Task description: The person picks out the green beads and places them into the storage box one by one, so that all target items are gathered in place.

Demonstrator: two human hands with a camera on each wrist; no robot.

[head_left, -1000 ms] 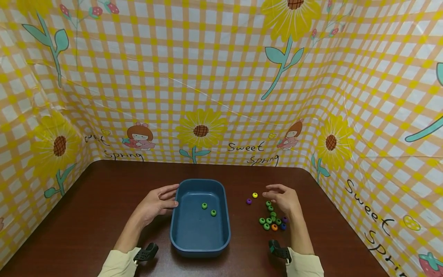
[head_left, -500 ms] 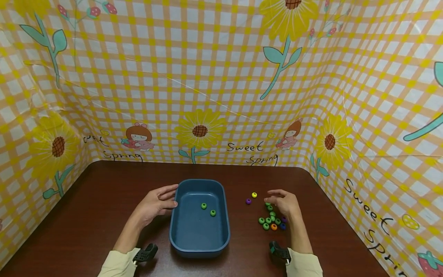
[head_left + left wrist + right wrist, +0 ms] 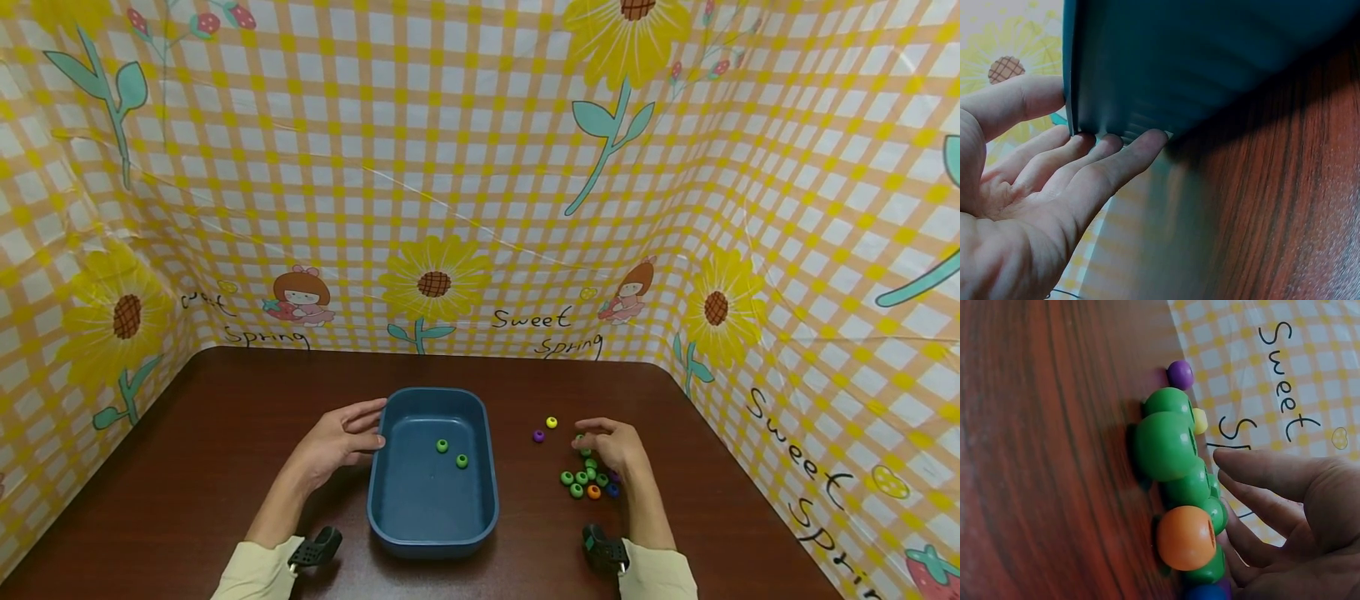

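Note:
A blue rectangular box (image 3: 432,500) holds two green beads, a farther one (image 3: 442,446) and a nearer one (image 3: 462,461). My left hand (image 3: 330,446) rests against its left side; in the left wrist view straight fingers (image 3: 1125,165) touch the outer wall and the thumb touches near the rim. Over the far end of a cluster of green beads (image 3: 577,492) reaches my right hand (image 3: 617,447), thumb and fingers apart around a green bead partly hidden by them. The right wrist view shows an orange bead (image 3: 1185,537) and green beads (image 3: 1163,447) in front of the fingers.
A purple bead (image 3: 538,436) and a yellow bead (image 3: 551,422) lie between the box and my right hand. An orange bead (image 3: 594,492) and a blue bead (image 3: 612,490) border the cluster. Checked cloth (image 3: 480,200) walls surround the dark wooden table (image 3: 172,475).
My right hand has come down and slightly nearer, its thumb and fingers now about the far green beads. The left hand and the box have kept their place.

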